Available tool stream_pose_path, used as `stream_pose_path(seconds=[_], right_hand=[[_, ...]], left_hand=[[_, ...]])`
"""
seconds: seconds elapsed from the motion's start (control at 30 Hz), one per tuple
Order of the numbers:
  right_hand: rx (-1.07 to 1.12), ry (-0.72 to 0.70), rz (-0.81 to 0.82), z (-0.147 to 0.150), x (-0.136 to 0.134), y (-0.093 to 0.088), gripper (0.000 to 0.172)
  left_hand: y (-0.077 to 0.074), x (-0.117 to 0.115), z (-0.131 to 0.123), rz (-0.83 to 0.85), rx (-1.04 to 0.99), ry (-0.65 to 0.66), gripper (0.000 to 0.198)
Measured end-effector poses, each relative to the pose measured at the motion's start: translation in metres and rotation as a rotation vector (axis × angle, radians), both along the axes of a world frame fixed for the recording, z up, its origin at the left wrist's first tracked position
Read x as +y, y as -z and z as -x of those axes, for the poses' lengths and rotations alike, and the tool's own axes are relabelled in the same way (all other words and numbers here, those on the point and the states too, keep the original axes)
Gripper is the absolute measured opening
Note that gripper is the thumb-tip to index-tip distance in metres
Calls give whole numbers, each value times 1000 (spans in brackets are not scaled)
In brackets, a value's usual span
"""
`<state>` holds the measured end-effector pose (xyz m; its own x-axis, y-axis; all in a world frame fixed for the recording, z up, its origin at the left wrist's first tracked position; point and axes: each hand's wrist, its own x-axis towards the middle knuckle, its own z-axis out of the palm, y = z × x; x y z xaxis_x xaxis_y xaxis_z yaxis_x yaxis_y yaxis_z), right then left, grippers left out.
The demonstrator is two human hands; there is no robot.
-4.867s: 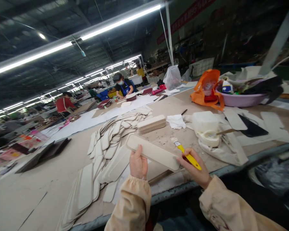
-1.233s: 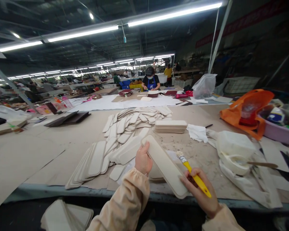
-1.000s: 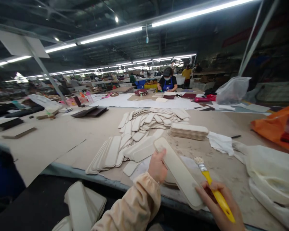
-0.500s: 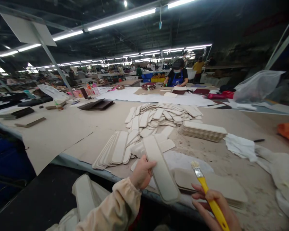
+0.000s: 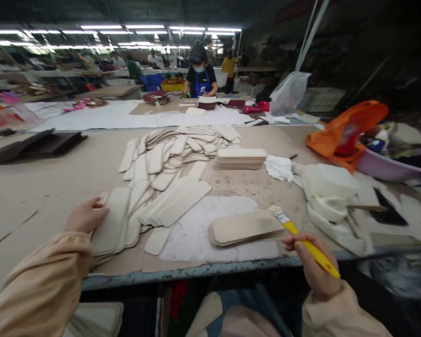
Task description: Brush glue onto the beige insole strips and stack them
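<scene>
One yellow-handled paintbrush [image 5: 317, 255], pinched in the right hand [image 5: 317, 275], bristles pointing up and left at the right end of a low stack of cream round-cornered strips [image 5: 245, 227] on a white sheet [image 5: 196, 241]; one left hand [image 5: 86, 216], fingers bent at the left edge of a fanned pile of similar strips [image 5: 112, 215], whether pinching any cannot be told; behind, one taller squared stack [image 5: 241, 160]; far right, one orange bag [image 5: 351, 126] beside a lilac basin [image 5: 384, 167]

On the table [image 5: 28, 187], the front stack [image 5: 245, 227] has the strip pile [image 5: 163, 180] to its left, rear stack [image 5: 241, 159] behind, tub [image 5: 333, 185] and basin [image 5: 389, 167] behind-right.
</scene>
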<state>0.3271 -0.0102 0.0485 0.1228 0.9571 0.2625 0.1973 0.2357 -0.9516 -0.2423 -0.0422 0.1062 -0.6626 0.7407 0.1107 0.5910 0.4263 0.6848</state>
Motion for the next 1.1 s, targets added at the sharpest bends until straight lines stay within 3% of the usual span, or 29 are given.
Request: stream_pose_path(seconds=[0.1,0.2,0.27,0.37,0.47,0.63,0.87,1.1], right_hand=[[0,15,-68,-5,5,2,19],[20,2,-65,-6,6,7,19],[40,-45,-42,-2,4,9,20],[78,-138,-9,9,1,9,21],[124,-205,29,24,-1,4,19],[199,-299,130,53,4,-7,24],[89,-418,299,92,26,-15,31],[-154,-329,299,79,49,-25,27]], left_hand=[[15,1,-14,54,272,-57,49],[32,-6,-81,-162,432,75,58],[44,-9,-144,-295,367,328,57],[64,-4,-230,-310,207,749,70],[82,9,-276,-262,86,904,87],[100,23,-281,-223,-32,916,88],[101,22,-281,-208,-124,868,89],[99,23,-283,-195,-89,843,95]])
